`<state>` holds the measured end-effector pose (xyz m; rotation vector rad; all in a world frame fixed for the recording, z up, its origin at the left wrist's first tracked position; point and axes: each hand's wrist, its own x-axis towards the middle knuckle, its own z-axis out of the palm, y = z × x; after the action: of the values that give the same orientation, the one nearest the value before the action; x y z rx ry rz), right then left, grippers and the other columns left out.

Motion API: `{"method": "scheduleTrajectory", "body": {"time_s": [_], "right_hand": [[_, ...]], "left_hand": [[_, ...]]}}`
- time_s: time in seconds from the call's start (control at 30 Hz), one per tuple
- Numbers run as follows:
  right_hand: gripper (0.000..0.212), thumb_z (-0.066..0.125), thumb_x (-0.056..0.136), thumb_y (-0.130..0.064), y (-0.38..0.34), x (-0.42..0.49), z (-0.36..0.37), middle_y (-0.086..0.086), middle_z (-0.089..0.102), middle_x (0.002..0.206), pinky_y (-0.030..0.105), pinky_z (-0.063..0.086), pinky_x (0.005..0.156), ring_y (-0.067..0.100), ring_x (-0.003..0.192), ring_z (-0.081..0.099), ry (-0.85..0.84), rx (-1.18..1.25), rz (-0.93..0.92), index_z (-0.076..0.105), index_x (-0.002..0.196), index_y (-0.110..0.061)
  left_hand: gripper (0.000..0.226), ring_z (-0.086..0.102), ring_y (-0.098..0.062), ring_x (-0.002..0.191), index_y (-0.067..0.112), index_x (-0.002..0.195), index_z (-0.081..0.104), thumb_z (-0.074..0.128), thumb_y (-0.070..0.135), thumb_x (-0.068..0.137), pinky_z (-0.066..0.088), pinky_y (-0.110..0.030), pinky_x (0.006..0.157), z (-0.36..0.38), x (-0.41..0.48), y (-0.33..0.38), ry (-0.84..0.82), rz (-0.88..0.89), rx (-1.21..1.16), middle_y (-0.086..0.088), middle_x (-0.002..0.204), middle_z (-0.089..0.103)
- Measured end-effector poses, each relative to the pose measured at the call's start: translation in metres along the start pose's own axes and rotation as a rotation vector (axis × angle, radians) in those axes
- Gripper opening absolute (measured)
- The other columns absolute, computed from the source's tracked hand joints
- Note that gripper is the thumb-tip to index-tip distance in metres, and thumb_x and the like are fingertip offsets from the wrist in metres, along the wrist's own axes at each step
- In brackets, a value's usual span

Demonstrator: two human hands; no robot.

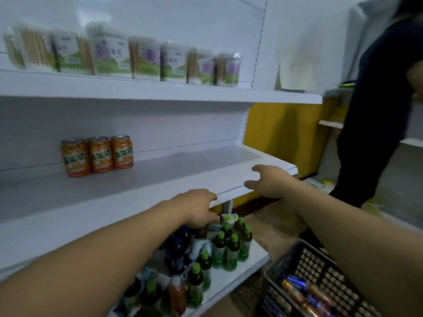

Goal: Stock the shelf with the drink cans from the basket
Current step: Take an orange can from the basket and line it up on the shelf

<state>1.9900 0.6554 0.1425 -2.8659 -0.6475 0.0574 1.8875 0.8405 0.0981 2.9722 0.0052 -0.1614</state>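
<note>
Three orange drink cans stand in a row at the back left of the white middle shelf. A dark plastic basket sits at the bottom right with several cans lying in it. My left hand hovers at the shelf's front edge, fingers curled, holding nothing. My right hand is over the shelf's right front corner, fingers spread and empty. Both arms reach forward from the bottom of the view.
The upper shelf carries a row of boxed packs. The lower shelf holds green-capped bottles and dark bottles. A person in dark clothes stands at the right by a yellow panel.
</note>
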Motion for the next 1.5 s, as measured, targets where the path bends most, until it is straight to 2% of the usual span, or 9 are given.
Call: {"method": "scheduleTrajectory", "body": {"time_s": [0.13,0.27,0.53,0.63,0.93,1.17,1.3,1.43,1.5], "right_hand": [[0.059,0.054,0.092,-0.053,0.080,-0.076,-0.006,0.005,0.051,0.140,0.035,0.048,0.092,0.026,0.119,0.053,0.076,-0.036,0.225,0.042,0.141,-0.023],[0.066,0.055,0.093,-0.051,0.151,-0.152,0.000,0.006,0.047,0.144,0.034,0.045,0.096,0.025,0.126,0.049,0.057,0.027,0.496,0.036,0.147,-0.018],[0.066,0.056,0.092,-0.049,0.236,-0.225,0.058,0.007,0.047,0.145,0.037,0.044,0.101,0.026,0.129,0.047,0.011,0.115,0.792,0.036,0.147,-0.017],[0.066,0.056,0.092,-0.049,0.254,-0.223,0.089,0.007,0.049,0.142,0.035,0.046,0.096,0.025,0.124,0.050,-0.023,0.167,0.887,0.037,0.147,-0.017],[0.049,0.059,0.090,-0.044,0.332,-0.181,0.192,0.003,0.060,0.123,0.030,0.050,0.077,0.017,0.099,0.057,-0.078,0.297,0.958,0.049,0.132,-0.021],[0.043,0.056,0.093,-0.042,0.420,-0.132,0.305,0.004,0.060,0.118,0.033,0.049,0.087,0.018,0.102,0.057,-0.289,0.414,0.988,0.049,0.130,-0.022],[0.034,0.057,0.092,-0.040,0.468,-0.106,0.387,0.003,0.063,0.113,0.034,0.048,0.087,0.017,0.096,0.057,-0.367,0.489,0.987,0.052,0.122,-0.024],[0.036,0.057,0.093,-0.041,0.500,-0.078,0.471,0.006,0.064,0.107,0.028,0.045,0.070,0.018,0.086,0.058,-0.466,0.536,0.969,0.053,0.120,-0.018],[0.045,0.057,0.092,-0.042,0.509,-0.065,0.508,0.011,0.061,0.116,0.028,0.041,0.071,0.025,0.099,0.059,-0.537,0.515,0.952,0.052,0.124,-0.011]], "left_hand": [[0.068,0.036,-0.024,0.133,0.025,0.144,0.035,0.054,0.056,0.086,0.038,-0.043,0.106,0.028,0.017,0.107,-0.028,0.291,0.161,-0.001,0.148,0.035],[0.071,0.027,-0.024,0.139,0.025,0.148,0.026,0.049,0.056,0.089,0.033,-0.045,0.109,0.065,0.023,0.177,-0.120,0.475,0.213,-0.001,0.154,0.027],[0.050,0.051,-0.018,0.112,0.025,0.128,0.050,0.057,0.049,0.086,0.047,-0.035,0.092,0.139,0.038,0.245,-0.188,0.656,0.049,0.002,0.128,0.053],[0.046,0.051,-0.018,0.112,0.026,0.127,0.051,0.058,0.046,0.086,0.045,-0.031,0.088,0.165,0.052,0.254,-0.272,0.659,0.007,0.004,0.127,0.052],[0.058,0.038,-0.020,0.132,0.025,0.141,0.039,0.056,0.044,0.089,0.035,-0.040,0.108,0.258,0.155,0.273,-0.468,0.639,0.082,0.001,0.145,0.041],[0.053,0.046,-0.020,0.123,0.021,0.136,0.045,0.056,0.042,0.089,0.042,-0.037,0.100,0.373,0.259,0.284,-0.569,0.514,-0.002,-0.001,0.139,0.046],[0.062,0.040,-0.022,0.132,0.022,0.145,0.035,0.056,0.042,0.090,0.038,-0.034,0.104,0.453,0.308,0.287,-0.673,0.475,0.026,-0.001,0.150,0.036],[0.065,0.037,-0.024,0.134,0.021,0.148,0.029,0.057,0.037,0.092,0.035,-0.034,0.106,0.520,0.344,0.293,-0.790,0.503,0.049,-0.004,0.153,0.030],[0.065,0.038,-0.024,0.134,0.020,0.147,0.031,0.060,0.035,0.091,0.035,-0.033,0.105,0.548,0.357,0.296,-0.827,0.534,0.056,-0.005,0.153,0.031]]}}
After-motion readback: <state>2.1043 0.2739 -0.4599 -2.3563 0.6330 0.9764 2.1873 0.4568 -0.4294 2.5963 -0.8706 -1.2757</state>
